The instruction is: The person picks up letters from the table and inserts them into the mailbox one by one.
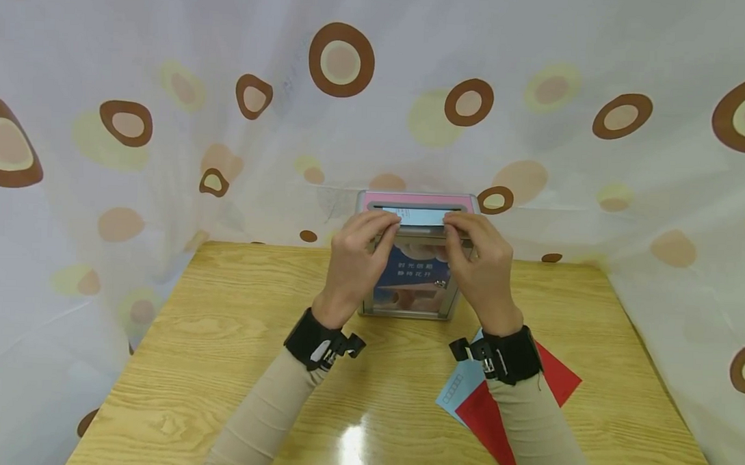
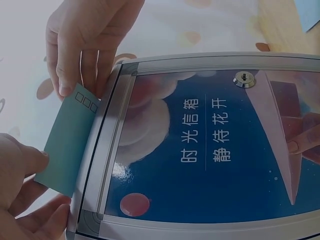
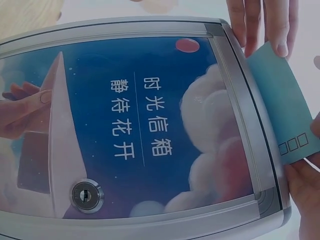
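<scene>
A light blue envelope (image 1: 424, 217) stands partly in the slot on the top of a metal-framed letter box (image 1: 413, 275); its lower part is hidden inside. My left hand (image 1: 361, 252) pinches the envelope's left end between thumb and fingers. At the opposite end, my right hand (image 1: 481, 260) pinches it the same way. In the left wrist view the envelope (image 2: 69, 142) rises from the box's top edge, with printed squares near the right hand (image 2: 90, 47). The right wrist view shows the left hand (image 3: 265, 25) at the envelope's far end.
Red and light blue envelopes (image 1: 485, 424) lie on the wooden table (image 1: 250, 392), partly covered by the right wrist and forearm. The box has a lock (image 3: 87, 195) on its blue printed front. A patterned white curtain (image 1: 375, 144) hangs close behind the box and along both sides.
</scene>
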### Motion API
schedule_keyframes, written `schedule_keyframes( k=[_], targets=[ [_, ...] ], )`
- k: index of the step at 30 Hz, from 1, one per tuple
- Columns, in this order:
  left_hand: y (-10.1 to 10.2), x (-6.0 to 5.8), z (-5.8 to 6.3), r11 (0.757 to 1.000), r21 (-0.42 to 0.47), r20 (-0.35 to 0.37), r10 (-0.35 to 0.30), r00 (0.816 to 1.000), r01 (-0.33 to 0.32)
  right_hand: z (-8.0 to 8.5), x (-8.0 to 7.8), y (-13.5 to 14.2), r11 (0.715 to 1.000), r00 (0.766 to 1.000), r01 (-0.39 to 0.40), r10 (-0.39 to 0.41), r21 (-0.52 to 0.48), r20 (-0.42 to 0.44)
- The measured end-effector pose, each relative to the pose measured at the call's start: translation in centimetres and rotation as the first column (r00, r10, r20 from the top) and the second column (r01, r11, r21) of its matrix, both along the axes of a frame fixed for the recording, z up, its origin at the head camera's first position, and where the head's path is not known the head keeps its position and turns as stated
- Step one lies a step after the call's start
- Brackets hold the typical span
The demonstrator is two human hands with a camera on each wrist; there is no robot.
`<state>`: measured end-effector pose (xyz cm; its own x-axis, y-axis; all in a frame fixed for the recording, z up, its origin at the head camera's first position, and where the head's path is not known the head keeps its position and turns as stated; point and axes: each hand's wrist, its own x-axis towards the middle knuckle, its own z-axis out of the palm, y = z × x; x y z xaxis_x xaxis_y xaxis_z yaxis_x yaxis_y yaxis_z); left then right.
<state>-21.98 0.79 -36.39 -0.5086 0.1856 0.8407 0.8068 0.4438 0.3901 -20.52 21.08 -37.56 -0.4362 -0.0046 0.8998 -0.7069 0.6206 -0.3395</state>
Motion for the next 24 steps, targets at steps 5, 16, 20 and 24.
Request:
schedule_keyframes(
  k=[5, 16, 20, 24],
  targets=[
    [0.11, -0.14, -0.11, 1.0, -0.009, 0.021, 0.01, 1.0, -0.009, 0.13, 0.12, -0.01, 1.0, 1.0, 0.011, -0.011, 0.003, 0.017],
    [0.08, -0.15, -0.09, 1.0, -0.017, 0.049, 0.025, 0.998, -0.024, 0.47, 0.26, 0.03, 0.997, 0.997, 0.052, -0.056, 0.058, 0.059],
    [0.0, -0.21, -0.26, 0.999, -0.016, 0.059, 0.029, 0.998, -0.028, 0.58, 0.28, 0.03, 0.997, 0.997, 0.047, -0.051, 0.065, 0.065],
    [-0.05, -0.23, -0.3, 0.999, -0.017, 0.059, 0.031, 0.998, -0.03, 0.61, 0.22, 0.06, 0.997, 0.996, 0.042, -0.047, 0.064, 0.073]
  ],
)
